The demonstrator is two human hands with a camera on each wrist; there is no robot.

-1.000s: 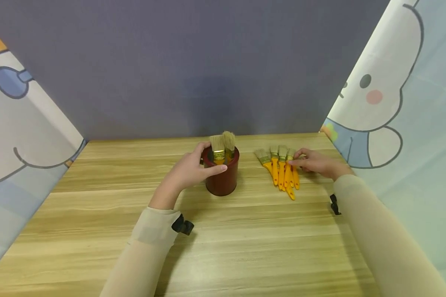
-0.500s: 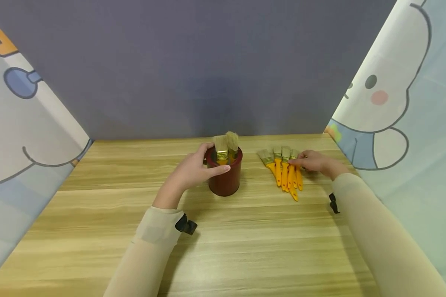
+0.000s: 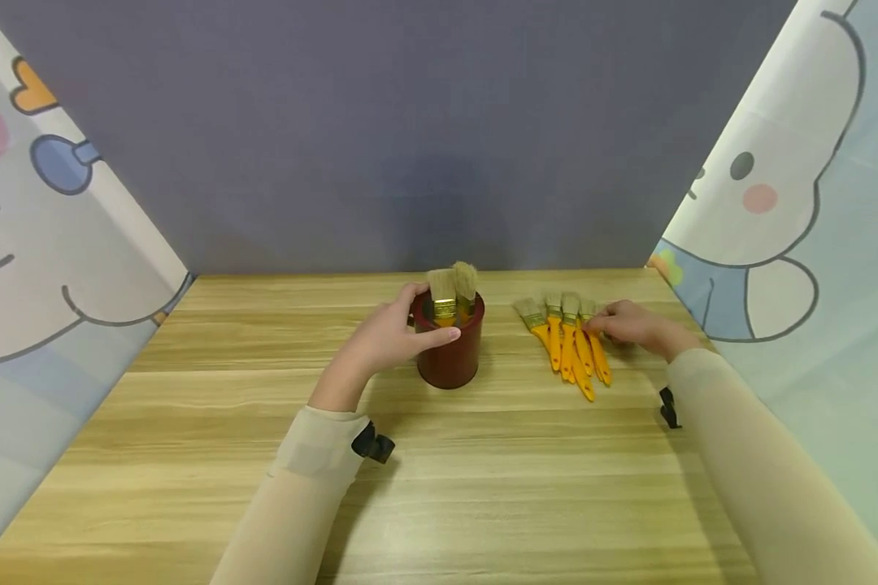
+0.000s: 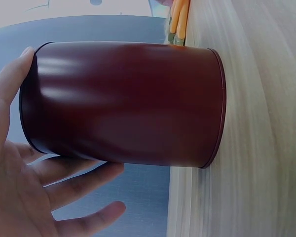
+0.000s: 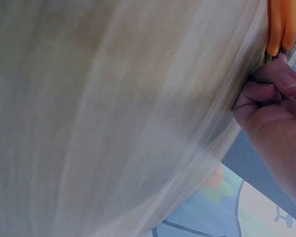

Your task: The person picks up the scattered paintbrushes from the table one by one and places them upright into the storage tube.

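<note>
A dark red can (image 3: 449, 361) stands upright on the table, with two pale-bristled paintbrushes (image 3: 443, 286) in it, bristles up. My left hand (image 3: 389, 337) grips the can by its rim, thumb on the near side and fingers round the left; in the left wrist view the fingers (image 4: 84, 190) lie along its wall. To the right lies a fanned pile of yellow-handled paintbrushes (image 3: 568, 335), bristles away from me. At its right edge my right hand (image 3: 632, 323) pinches the rightmost paintbrush (image 3: 601, 364) near its ferrule. In the right wrist view, curled fingers partly hide orange handles (image 5: 276, 29).
The wooden table (image 3: 483, 487) meets a grey panel (image 3: 439, 146) behind the can. Cartoon-printed fabric (image 3: 849, 406) bounds the right side, close to my right forearm, and similar fabric (image 3: 66, 276) stands at the left.
The rightmost paintbrush has shifted slightly right, its handle spreading from the pile, with my right fingers at it. My left hand stays on the can. The head view has turned slightly left.
</note>
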